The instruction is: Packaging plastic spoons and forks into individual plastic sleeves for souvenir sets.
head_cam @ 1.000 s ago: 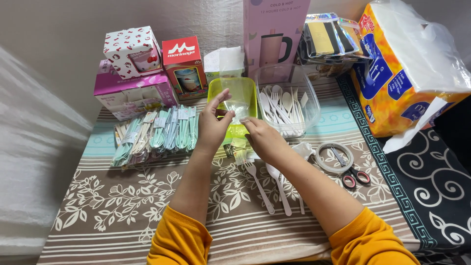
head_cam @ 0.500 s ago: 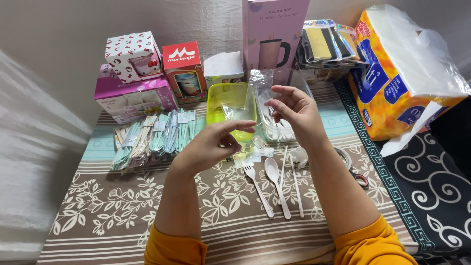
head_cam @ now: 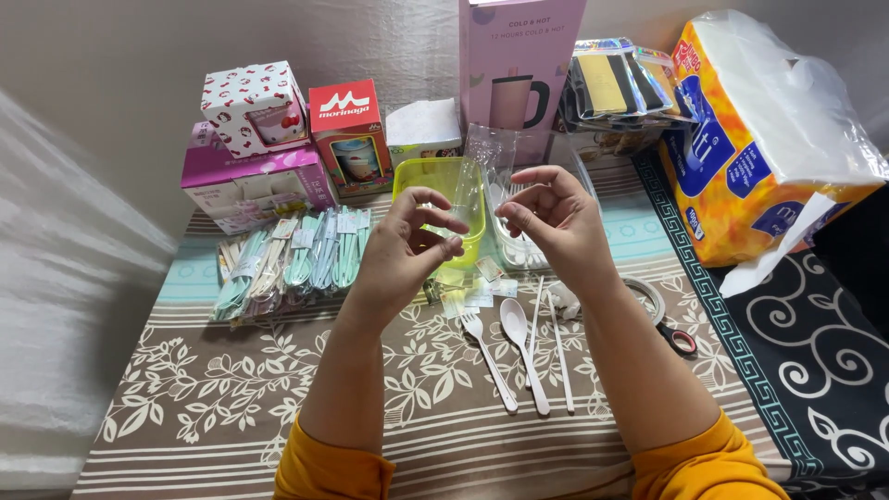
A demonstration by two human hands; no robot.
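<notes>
My left hand [head_cam: 405,248] and my right hand [head_cam: 556,220] are raised above the table, each pinching one side of a clear plastic sleeve [head_cam: 482,171] that stands upright between them. Behind the sleeve is a yellow-green plastic box [head_cam: 435,181]. Below the hands, a white plastic fork [head_cam: 489,359], spoon [head_cam: 520,338] and thin white sticks [head_cam: 558,344] lie side by side on the striped floral tablecloth. Small paper labels [head_cam: 477,294] lie under my hands.
A pile of wrapped pale-green cutlery sets [head_cam: 296,259] lies at the left. Gift boxes [head_cam: 255,153], a red box [head_cam: 347,130] and a tall pink box [head_cam: 519,65] line the back. A big tissue pack [head_cam: 759,139] is at the right; scissors [head_cam: 671,329] and a clear tray [head_cam: 528,250] of cutlery are near my right arm.
Both hands have lifted from the yellow-green box, bringing up the clear sleeve. They now hold it higher and spread apart at its two sides.
</notes>
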